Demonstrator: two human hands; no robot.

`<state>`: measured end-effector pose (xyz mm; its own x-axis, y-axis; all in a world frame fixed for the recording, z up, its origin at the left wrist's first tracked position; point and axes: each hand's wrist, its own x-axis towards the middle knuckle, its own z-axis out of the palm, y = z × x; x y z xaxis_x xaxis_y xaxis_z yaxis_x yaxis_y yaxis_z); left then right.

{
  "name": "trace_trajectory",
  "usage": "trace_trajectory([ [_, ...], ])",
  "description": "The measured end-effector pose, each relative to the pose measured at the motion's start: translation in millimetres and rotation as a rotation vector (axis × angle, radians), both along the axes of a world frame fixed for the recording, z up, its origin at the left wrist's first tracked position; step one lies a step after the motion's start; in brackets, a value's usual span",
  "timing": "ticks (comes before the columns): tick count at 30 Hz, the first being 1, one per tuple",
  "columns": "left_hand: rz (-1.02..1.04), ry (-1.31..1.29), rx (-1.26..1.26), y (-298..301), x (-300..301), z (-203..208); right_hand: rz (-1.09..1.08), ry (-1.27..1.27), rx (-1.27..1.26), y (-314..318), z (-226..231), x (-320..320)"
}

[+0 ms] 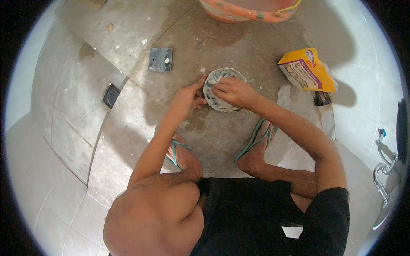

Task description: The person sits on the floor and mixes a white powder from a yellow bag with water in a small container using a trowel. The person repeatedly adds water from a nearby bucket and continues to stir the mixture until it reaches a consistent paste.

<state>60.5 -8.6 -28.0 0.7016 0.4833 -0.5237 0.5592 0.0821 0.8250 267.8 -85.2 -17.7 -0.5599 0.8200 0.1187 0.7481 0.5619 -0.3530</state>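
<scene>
A small round bowl [216, 75], its inside smeared with white and dark grey paste, stands on the floor between my feet. On its left side my left hand [191, 96] rests with fingers and thumb curved against the outer wall and rim. My right hand [234, 91] reaches into the bowl from the right, fingers bent and pressed together. What those fingers pinch, if anything, is hidden under the hand.
A yellow printed pouch [314, 70] lies at the right, above a small black object [322, 99]. An orange basin [260, 16] stands at the far side. Left lie a dark square plate [160, 63] and another dark square [111, 95]. A chrome pipe [379, 175] is at right.
</scene>
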Motion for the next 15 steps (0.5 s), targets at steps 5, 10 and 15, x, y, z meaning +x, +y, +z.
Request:
trace_trajectory([
  [5,-0.011,0.035,0.061,-8.5,-1.7,-7.9,0.054,0.103,0.112,-2.4,0.2,1.2],
  [10,-0.081,0.122,0.273,-11.2,-1.3,-10.3,0.131,0.034,0.065,2.8,-0.4,-5.2],
  [15,-0.131,0.15,0.393,-8.3,1.0,-2.9,0.167,-0.051,0.001,3.2,17.9,0.9],
])
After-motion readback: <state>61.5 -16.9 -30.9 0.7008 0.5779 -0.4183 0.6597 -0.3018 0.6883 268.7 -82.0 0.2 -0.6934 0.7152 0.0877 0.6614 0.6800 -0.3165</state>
